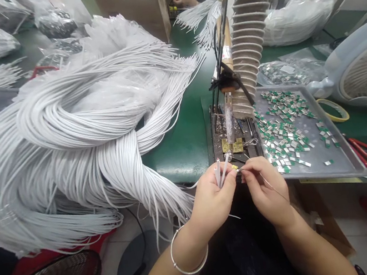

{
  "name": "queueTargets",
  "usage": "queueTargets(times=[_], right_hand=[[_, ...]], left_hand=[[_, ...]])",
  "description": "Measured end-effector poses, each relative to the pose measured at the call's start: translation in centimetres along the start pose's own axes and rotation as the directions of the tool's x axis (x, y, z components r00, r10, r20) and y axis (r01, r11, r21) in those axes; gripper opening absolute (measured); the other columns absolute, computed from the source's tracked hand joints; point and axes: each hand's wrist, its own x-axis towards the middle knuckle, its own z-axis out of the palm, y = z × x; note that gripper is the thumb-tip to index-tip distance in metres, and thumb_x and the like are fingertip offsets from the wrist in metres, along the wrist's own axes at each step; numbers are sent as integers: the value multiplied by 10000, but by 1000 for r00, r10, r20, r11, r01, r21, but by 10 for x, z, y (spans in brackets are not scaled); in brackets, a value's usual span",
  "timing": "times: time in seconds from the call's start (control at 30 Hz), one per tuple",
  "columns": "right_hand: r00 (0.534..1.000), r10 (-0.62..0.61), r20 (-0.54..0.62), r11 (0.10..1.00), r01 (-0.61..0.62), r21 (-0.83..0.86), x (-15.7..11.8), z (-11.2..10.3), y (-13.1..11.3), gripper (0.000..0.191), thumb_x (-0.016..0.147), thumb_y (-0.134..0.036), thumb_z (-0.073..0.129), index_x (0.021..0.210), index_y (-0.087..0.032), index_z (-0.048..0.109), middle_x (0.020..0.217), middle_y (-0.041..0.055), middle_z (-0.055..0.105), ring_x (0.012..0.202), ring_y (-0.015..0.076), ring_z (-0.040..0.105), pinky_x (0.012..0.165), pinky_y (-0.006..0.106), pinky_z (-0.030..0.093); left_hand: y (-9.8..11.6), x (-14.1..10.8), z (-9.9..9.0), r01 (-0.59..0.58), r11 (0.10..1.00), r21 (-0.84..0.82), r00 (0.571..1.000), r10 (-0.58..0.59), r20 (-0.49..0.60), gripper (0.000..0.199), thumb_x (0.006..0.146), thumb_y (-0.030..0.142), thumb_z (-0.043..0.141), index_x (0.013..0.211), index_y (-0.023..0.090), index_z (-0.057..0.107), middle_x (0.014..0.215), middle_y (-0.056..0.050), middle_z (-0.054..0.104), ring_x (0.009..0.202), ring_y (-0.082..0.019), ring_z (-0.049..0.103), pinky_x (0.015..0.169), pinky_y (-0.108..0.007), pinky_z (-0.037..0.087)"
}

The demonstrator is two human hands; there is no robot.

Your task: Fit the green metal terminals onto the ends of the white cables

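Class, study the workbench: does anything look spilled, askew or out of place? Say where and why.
The white cables look untidy: to the left of the left hand, many loose ends droop over the front edge of the green bench. Nothing looks plainly damaged.

Workshop with soldering iron (230, 121), cables (112, 125)

cables (83, 136) left, tray (341, 162) right, iron (229, 119) between

The cables (117, 159) looked smooth, softly glossy plastic; the bag (297, 21), thin, shiny plastic. The box (137, 13) was matt cardboard, the hose (249, 22) ribbed, the bangle (174, 264) polished metal, the tabletop (181, 149) smooth.
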Motion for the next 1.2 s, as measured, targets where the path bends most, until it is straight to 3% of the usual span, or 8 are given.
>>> queueTargets(times=[0.17,0.27,0.4,0.57,0.73,0.87,1.2], right_hand=[[981,-181,-66,980,174,-98,2,2,3,199,827,-44,494,934,-196,567,811,42,604,780,161,600,681,318,528],[975,-214,-57,973,208,-104,2,3,4,248,842,-57,468,1019,-197,570,891,71,640,854,184,627,724,357,547],[979,-196,-48,978,193,-77,-2,3,4,308,866,-84,411,1129,-169,547,966,97,651,924,196,634,779,372,557],[990,-57,-128,998,58,3,-9,7,6,357,901,-119,376,1250,-169,430,975,88,676,859,159,675,752,327,575],[969,-12,-248,998,25,49,-9,10,8,235,899,-123,423,1098,-191,529,902,51,707,772,154,699,700,314,589],[978,-52,-201,995,68,76,-6,8,8,215,879,-92,439,977,-197,599,921,61,702,844,177,688,727,352,590],[977,-118,-179,991,128,48,1,7,5,229,846,-50,461,958,-189,604,936,69,695,877,179,677,762,349,566]], left_hand=[[0,0,-4,18,999,41,1000,-19,17,119,817,248,546,756,175,618,794,-27,628,751,-154,555,717,-258,413],[-1,1,-4,26,1000,-15,999,-26,28,102,794,234,563,718,178,604,789,-22,633,753,-153,558,710,-253,410],[-3,2,-2,54,996,-73,998,-52,29,92,780,215,564,694,183,561,823,-19,633,772,-151,568,706,-248,412],[0,5,0,63,992,-107,998,-60,34,95,773,177,556,683,182,525,807,-11,605,787,-150,566,711,-253,420],[5,7,-1,49,994,-100,999,-49,-1,116,781,180,557,668,173,530,791,-11,588,770,-145,557,729,-262,425],[3,8,-1,49,993,-111,999,-50,-4,117,784,197,561,672,175,539,793,-12,597,773,-146,559,737,-262,422],[5,9,-3,38,996,-83,999,-39,-14,99,786,186,552,690,177,530,749,13,569,688,-111,525,660,-227,416]])
